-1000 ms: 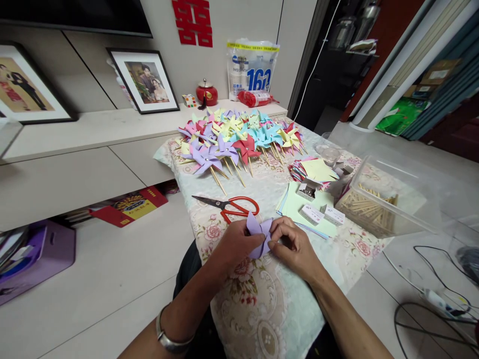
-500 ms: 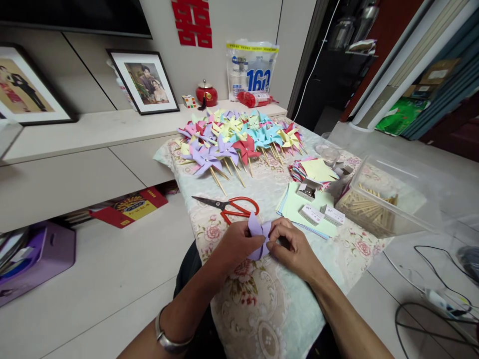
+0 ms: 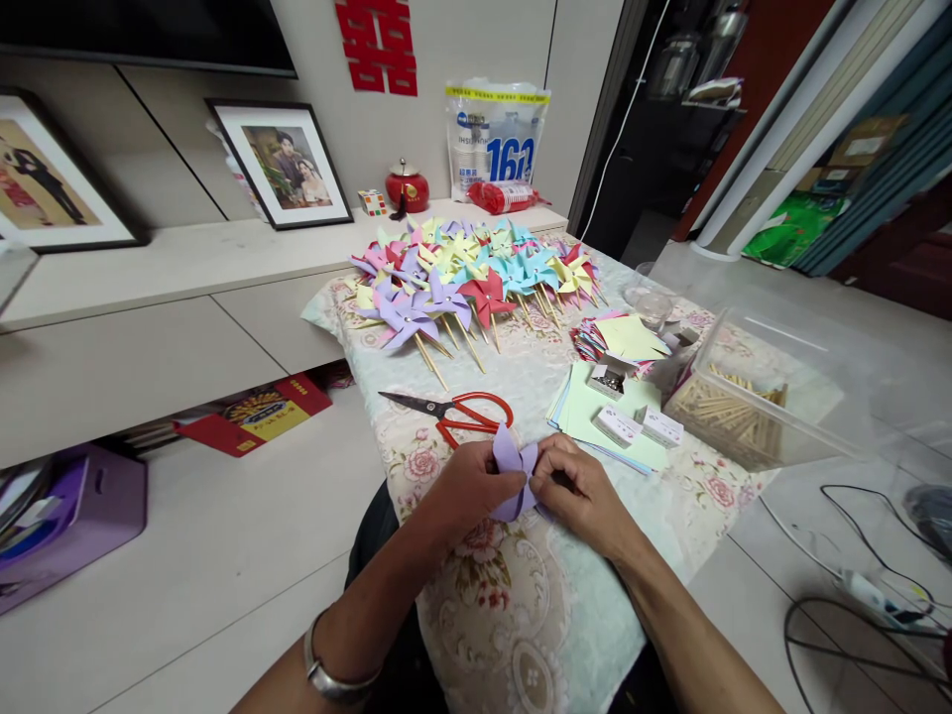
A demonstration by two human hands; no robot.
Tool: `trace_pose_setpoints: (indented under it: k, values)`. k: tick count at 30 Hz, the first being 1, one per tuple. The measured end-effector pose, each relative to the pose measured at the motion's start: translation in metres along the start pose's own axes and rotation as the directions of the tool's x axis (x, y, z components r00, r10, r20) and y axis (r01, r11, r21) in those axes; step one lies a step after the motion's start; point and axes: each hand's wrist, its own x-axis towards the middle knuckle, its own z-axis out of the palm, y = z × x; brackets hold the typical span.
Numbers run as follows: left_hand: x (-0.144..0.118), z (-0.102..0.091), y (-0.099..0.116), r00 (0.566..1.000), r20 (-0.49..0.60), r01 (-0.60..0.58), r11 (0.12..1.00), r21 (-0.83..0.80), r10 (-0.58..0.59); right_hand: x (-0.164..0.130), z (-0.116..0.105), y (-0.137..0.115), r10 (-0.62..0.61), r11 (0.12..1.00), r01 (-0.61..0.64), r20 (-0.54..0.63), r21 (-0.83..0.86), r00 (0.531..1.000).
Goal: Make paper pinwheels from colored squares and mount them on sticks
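Paper pinwheel (image 3: 508,451), light purple with bent flaps, held up between both hands over the near part of the flowered counter (image 3: 535,382). Left hand (image 3: 474,482) with thumb in front and fingers behind, pinching the paper by one side. Right hand (image 3: 584,496) with thumb and fingers pressed together, pinching at the other side, close to the middle. Any tiny pin in there: cannot tell, too small and partly hidden. Step in hand, by the look of it: bringing the flaps to the middle and fixing them there. Called for next, probably: a firm left pinch to stop the flaps from popping open, and a gentle right push to line up the middle without a rip. Scissors (image 3: 442,408) with orange handles just past the left hand, so best not to bump. Farther back, a big crowd of pinwheels on sticks (image 3: 453,253). Off to the right, flat paper sheets (image 3: 572,402), with an open box of shiny bits (image 3: 608,380) and two little white boxes (image 3: 619,426) on top. Beyond those, a pile of cut paper (image 3: 629,337). Farther right, a clear bin (image 3: 803,436) with wooden sticks (image 3: 744,412) inside. In the way between right hand and bin: the little boxes, easy to knock.
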Motion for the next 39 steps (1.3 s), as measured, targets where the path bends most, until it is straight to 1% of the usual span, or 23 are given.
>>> trace_pose_setpoints:
  k: [7, 11, 17, 26, 30, 35, 39]
  values:
    - [-0.0010, -0.0009, 0.0021, 0.998, 0.056, 0.001, 0.999, -0.049, 0.002, 0.0000, 0.0001, 0.0000, 0.015, 1.000, -0.015, 0.010, 0.003, 1.000]
    - [-0.0005, -0.0020, 0.0028, 0.998, 0.056, 0.007, 0.999, -0.034, -0.006, -0.0001, 0.0000, -0.0002, 0.023, 1.000, -0.023, 0.013, -0.003, 1.000]
    - [-0.0010, -0.0014, 0.0052, 0.996, 0.089, 0.029, 0.996, -0.079, -0.021, -0.0003, 0.0003, -0.0007, 0.030, 0.999, -0.030, 0.010, -0.012, 0.999]
    - [0.0011, -0.0007, -0.0035, 0.997, 0.063, 0.044, 0.997, -0.066, -0.040, -0.0005, -0.0001, -0.0011, 0.036, 0.999, -0.036, -0.004, -0.006, 0.999]
    - [-0.0001, -0.0003, -0.0002, 0.997, 0.055, 0.048, 0.998, -0.051, -0.045, -0.0007, 0.0004, -0.0011, 0.051, 0.999, -0.051, -0.004, -0.001, 0.999]
    - [-0.0016, -0.0005, 0.0043, 0.999, 0.041, 0.004, 1.000, 0.005, -0.004, -0.0005, 0.0004, -0.0002, 0.053, 0.999, -0.053, -0.002, -0.006, 0.999]
    - [-0.0007, 0.0001, 0.0006, 1.000, 0.022, -0.008, 0.999, 0.051, 0.007, -0.0004, 0.0002, 0.0005, 0.038, 0.999, -0.038, 0.001, -0.011, 0.999]
